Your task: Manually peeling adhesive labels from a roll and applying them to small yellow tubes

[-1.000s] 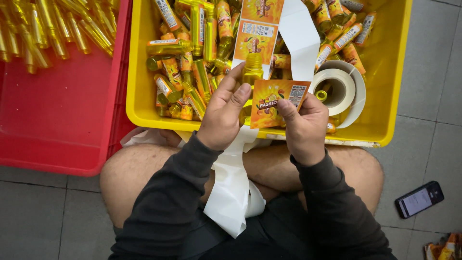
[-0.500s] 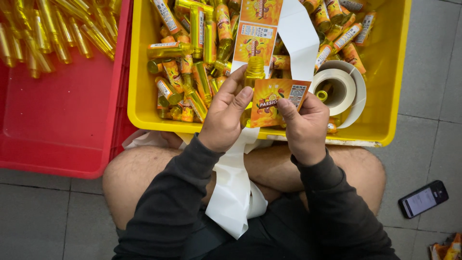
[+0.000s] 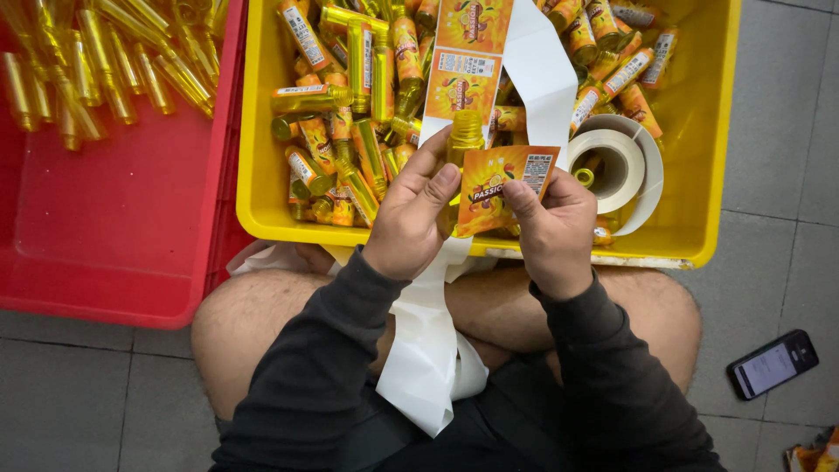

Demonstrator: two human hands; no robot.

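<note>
Centrally, a small clear plastic bottle of yellow liquid with a yellow cap [image 3: 464,140] is held upright over the near wall of the yellow plastic crate [image 3: 699,131]. It is gripped by the left hand [image 3: 412,214], whose fingers are curled round its body with the thumb pressed to its side. An orange printed sticker label [image 3: 500,188] is pinched at its right edge by the right hand [image 3: 546,229], between thumb and forefinger, and is laid against the bottle. The labelling step is judged to be in hand: the label appears only partly attached. A smooth wrap round the bottle would be called for, with the label kept square to avoid creases.

A white strip of backing paper with further orange labels [image 3: 463,79] is seen running from the far edge of the crate down over its near wall to the lap. A white label roll [image 3: 612,166] lies just right of the hands, and labelled bottles [image 3: 350,131] are heaped in the crate's left half and far right corner. Unlabelled bottles [image 3: 96,70] lie in the far part of the red plastic crate [image 3: 114,253]. A dark mobile phone [image 3: 773,364] rests on the grey tiled floor [image 3: 786,253], well apart. The loose strip hangs close behind the bottle and could foul the wrap.
</note>
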